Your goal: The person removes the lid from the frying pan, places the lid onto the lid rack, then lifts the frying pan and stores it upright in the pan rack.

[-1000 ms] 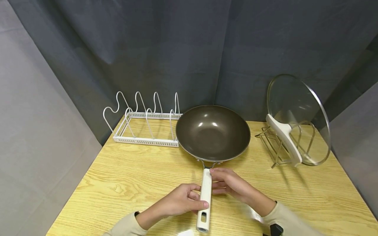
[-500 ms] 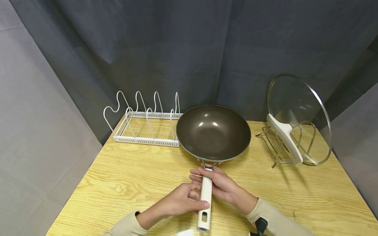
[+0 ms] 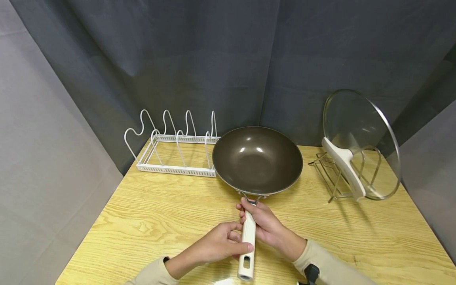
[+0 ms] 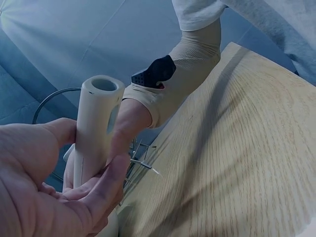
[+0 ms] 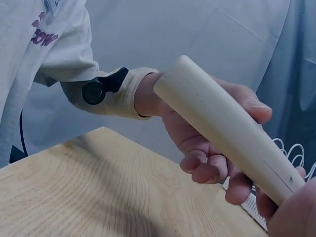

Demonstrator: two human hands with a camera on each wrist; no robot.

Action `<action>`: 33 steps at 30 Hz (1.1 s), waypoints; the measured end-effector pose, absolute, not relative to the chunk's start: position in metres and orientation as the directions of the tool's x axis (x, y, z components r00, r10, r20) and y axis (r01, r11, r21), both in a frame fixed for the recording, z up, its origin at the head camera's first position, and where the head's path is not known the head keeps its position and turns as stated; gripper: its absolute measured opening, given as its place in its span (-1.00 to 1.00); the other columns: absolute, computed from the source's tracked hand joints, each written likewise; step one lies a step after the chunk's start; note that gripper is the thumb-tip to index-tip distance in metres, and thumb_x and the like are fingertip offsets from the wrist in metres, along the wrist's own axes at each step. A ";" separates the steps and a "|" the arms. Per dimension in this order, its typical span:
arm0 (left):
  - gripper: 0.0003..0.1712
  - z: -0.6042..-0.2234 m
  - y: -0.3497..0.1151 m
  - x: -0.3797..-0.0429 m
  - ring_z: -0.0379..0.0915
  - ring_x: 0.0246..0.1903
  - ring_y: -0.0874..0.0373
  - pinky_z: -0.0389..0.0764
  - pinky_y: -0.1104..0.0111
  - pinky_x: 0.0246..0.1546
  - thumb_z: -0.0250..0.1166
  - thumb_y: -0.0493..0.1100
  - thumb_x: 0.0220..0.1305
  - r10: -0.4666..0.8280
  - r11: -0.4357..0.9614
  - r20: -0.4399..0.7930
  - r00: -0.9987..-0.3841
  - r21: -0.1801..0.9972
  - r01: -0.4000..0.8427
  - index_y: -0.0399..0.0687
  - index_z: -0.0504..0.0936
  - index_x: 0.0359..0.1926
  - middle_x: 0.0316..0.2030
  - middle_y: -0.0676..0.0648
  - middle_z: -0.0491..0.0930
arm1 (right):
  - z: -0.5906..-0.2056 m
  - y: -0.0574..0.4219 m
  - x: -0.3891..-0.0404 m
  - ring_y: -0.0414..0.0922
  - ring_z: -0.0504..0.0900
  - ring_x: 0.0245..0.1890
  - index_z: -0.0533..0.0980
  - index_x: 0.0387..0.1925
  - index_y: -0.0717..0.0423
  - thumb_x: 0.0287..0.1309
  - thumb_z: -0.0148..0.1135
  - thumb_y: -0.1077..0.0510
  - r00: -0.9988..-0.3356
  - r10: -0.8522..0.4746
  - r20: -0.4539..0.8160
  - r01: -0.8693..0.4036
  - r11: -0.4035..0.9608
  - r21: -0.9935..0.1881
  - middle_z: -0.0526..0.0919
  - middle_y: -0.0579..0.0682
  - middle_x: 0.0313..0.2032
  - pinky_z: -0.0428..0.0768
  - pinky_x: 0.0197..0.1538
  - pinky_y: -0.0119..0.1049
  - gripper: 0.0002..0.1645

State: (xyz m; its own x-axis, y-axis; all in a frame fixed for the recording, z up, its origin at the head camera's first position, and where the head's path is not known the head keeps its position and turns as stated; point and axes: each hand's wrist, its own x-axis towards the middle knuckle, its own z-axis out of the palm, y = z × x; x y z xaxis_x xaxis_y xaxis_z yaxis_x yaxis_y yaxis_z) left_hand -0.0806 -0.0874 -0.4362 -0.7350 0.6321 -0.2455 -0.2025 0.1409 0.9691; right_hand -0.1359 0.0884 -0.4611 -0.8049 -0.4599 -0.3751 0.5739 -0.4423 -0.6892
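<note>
A dark brown wok (image 3: 257,162) with a long cream handle (image 3: 248,253) is in the middle of the head view, its handle pointing toward me. My left hand (image 3: 218,242) holds the handle near its end, thumb on top and fingers beneath. Higher up, close to the wok's body, my right hand (image 3: 268,225) grips the same handle with the thumb along it and fingers curled round. In the left wrist view the handle's hollow end (image 4: 103,85) stands up past the left thumb. The right wrist view shows my left fingers (image 5: 207,168) on the handle's far side.
At left stands a white wire rack (image 3: 176,171) with upright loops, its right end meeting the wok's edge in view. A glass lid (image 3: 356,122) with a cream grip leans on a metal wire stand (image 3: 335,180) at right. Dark curtains (image 3: 199,59) back the wooden table (image 3: 142,221).
My right hand has moved left from beside the handle, slid its fingers under it, and curled them round it. The left hand and wok have stayed in place.
</note>
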 end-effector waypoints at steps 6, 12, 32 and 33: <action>-0.24 -0.434 -0.086 -0.076 0.72 -0.36 0.06 0.73 0.20 -0.27 0.39 -0.20 0.34 0.635 0.177 -0.269 -0.724 0.963 -0.202 -0.49 0.22 0.36 -0.31 -0.08 0.75 | -0.461 0.086 -0.134 -0.37 0.48 -0.51 0.38 -0.24 0.11 0.60 -0.07 -0.01 -0.814 -0.416 -0.406 0.570 -0.432 -0.700 0.50 -0.17 -0.43 0.49 -0.38 -0.60 -0.70; -0.12 -0.433 -0.081 -0.070 0.75 -0.32 0.04 0.72 0.30 -0.26 0.43 -0.22 0.31 0.644 0.151 -0.293 -0.707 0.954 -0.258 -0.42 0.09 0.43 -0.28 -0.09 0.74 | -0.461 0.085 -0.134 -0.38 0.47 -0.54 0.37 -0.27 0.07 0.59 -0.03 -0.02 -0.815 -0.403 -0.417 0.569 -0.415 -0.710 0.49 -0.19 -0.46 0.48 -0.38 -0.60 -0.70; -0.30 -0.431 -0.078 -0.066 0.72 -0.32 0.06 0.71 0.33 -0.29 0.42 -0.32 0.28 0.612 0.098 -0.298 -0.733 0.948 -0.303 -0.40 0.22 0.29 -0.27 -0.14 0.71 | -0.461 0.078 -0.134 -0.39 0.43 -0.62 0.29 -0.26 0.15 0.51 -0.03 0.23 -0.836 -0.319 -0.446 0.542 -0.358 -0.760 0.45 -0.18 -0.52 0.47 -0.49 -0.62 -0.87; -0.31 -0.431 -0.078 -0.066 0.72 -0.32 0.06 0.71 0.33 -0.30 0.42 -0.32 0.28 0.612 0.099 -0.298 -0.733 0.948 -0.303 -0.40 0.23 0.28 -0.27 -0.14 0.71 | -0.461 0.078 -0.134 -0.39 0.43 -0.62 0.29 -0.26 0.15 0.51 -0.03 0.24 -0.837 -0.318 -0.446 0.541 -0.358 -0.761 0.45 -0.18 -0.53 0.47 -0.49 -0.62 -0.87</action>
